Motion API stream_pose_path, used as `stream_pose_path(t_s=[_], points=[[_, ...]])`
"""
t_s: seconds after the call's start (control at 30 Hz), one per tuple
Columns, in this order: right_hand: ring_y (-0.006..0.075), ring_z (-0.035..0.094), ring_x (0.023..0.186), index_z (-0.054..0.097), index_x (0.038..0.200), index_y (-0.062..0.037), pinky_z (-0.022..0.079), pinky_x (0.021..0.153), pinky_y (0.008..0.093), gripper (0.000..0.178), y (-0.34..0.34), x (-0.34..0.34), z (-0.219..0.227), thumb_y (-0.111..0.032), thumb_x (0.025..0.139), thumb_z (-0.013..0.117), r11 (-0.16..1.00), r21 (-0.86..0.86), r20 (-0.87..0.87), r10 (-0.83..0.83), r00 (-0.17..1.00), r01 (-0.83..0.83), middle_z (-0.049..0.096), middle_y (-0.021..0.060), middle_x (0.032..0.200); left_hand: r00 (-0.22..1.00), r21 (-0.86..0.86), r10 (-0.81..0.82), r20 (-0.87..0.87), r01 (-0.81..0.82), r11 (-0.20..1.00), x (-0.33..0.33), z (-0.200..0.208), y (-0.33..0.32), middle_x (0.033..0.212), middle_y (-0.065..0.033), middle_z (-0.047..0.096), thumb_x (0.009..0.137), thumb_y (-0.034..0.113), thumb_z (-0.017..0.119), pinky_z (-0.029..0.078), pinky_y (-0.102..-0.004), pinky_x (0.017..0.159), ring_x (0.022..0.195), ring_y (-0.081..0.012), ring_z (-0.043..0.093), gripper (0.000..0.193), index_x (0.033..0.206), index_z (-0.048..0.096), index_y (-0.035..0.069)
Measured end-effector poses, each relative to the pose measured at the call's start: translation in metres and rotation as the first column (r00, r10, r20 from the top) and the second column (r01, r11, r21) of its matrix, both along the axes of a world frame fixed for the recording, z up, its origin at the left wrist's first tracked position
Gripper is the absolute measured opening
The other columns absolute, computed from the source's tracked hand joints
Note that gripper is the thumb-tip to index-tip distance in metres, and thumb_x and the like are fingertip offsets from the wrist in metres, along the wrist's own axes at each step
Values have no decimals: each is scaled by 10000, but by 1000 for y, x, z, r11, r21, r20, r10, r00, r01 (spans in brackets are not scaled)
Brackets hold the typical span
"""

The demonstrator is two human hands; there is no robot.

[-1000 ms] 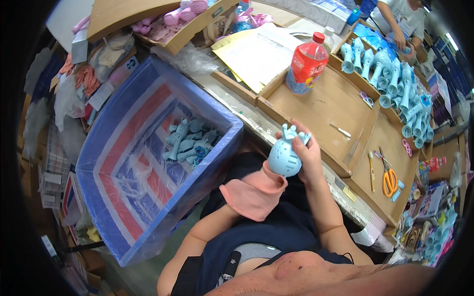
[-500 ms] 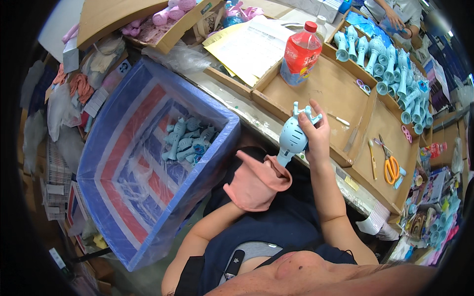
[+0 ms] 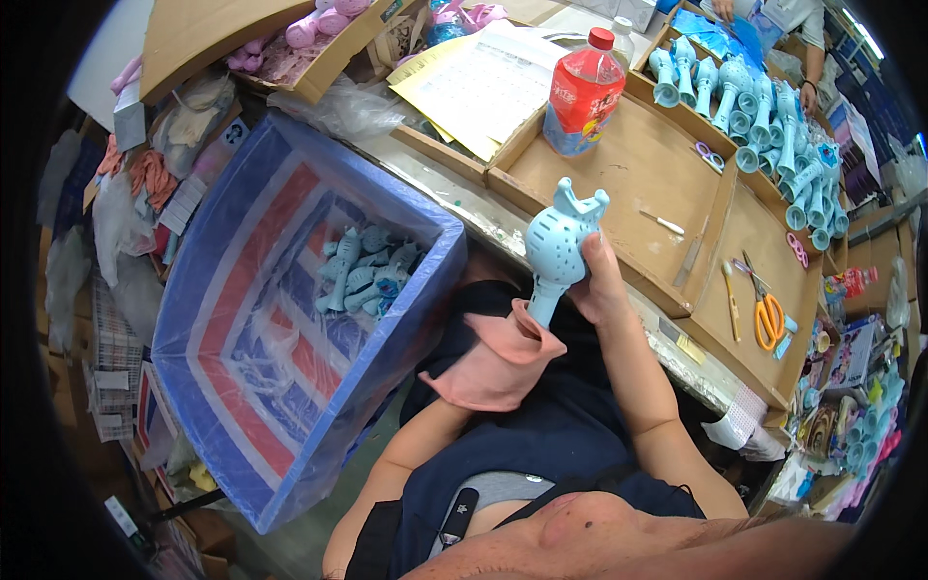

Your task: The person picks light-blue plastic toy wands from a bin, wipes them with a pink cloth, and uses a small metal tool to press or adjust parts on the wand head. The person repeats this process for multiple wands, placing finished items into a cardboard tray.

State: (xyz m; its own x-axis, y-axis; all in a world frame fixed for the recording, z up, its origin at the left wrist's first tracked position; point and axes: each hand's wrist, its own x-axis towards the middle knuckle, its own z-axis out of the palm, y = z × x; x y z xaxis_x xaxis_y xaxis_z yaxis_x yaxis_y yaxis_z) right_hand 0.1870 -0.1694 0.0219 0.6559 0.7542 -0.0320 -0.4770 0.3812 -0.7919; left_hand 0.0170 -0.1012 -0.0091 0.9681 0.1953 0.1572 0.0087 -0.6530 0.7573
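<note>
A light-blue plastic toy part (image 3: 557, 237) is held upright, slightly tilted, in front of me. It has a rounded, slotted and dotted body, a pronged open top and a narrow neck. My right hand (image 3: 601, 282) is closed around the right side of its body, near the neck. A pink cloth (image 3: 498, 362) covers my left hand and wraps around the bottom of the neck. The left fingers are hidden under the cloth, which is bunched about the part's lower end.
At left stands a blue bin (image 3: 319, 406) lined with clear plastic, containing several light-blue parts (image 3: 362, 275). Cardboard trays (image 3: 619, 193) on the bench hold a red-labelled bottle (image 3: 584, 97), orange scissors (image 3: 769, 314) and a white pen (image 3: 662, 222). Similar blue parts (image 3: 764, 116) stand far right, near another person's hand (image 3: 808, 97).
The toy part has turned, showing its dotted side and open top, and shifted slightly left. My right hand has moved down from the pronged top to the body. The cloth stays around the neck.
</note>
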Motion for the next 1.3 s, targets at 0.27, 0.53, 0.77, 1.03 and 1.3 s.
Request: stream_pose_path(t_s=[0.27,0.53,0.77,1.03,1.3], points=[[278,661,986,473,1289,-19,569,835,392,848,6,-16,-3,-730,832,552,990,125,-280,99,955,-66,640,162,1109,993,-655,90,70,-22,755,9,18,-9,549,-121,521,912,275,538,485,-327,448,451,-218,566,314,755,558,4],[296,595,1142,430,1366,-9,474,1010,446,851,0,-27,-2,-722,902,410,966,107,-220,253,942,-235,576,185,1268,984,-732,-169,61,159,663,18,29,5,550,-117,551,959,314,425,509,-340,398,426,-257,585,441,792,611,-49],[191,602,1026,468,1256,5,486,914,340,478,-21,-46,-7,-397,1004,521,959,-198,18,209,978,-201,624,129,1131,980,-976,-157,-120,-145,-163,14,8,19,803,-45,635,990,361,480,542,-323,610,710,-182,645,303,987,596,82],[232,658,753,418,1201,15,534,692,346,402,-30,-65,17,-272,970,580,639,-741,280,573,770,-206,624,159,908,943,-913,322,81,200,-356,14,16,55,1266,-138,599,1014,478,321,449,-435,1031,1178,-303,571,622,1426,417,21],[293,654,659,359,1190,46,531,584,378,524,-34,-78,3,-344,943,607,661,-702,360,649,670,-263,619,191,811,972,-911,212,103,178,-371,21,25,54,1030,-225,663,909,572,385,550,-420,861,946,-328,657,706,1149,584,-61]])
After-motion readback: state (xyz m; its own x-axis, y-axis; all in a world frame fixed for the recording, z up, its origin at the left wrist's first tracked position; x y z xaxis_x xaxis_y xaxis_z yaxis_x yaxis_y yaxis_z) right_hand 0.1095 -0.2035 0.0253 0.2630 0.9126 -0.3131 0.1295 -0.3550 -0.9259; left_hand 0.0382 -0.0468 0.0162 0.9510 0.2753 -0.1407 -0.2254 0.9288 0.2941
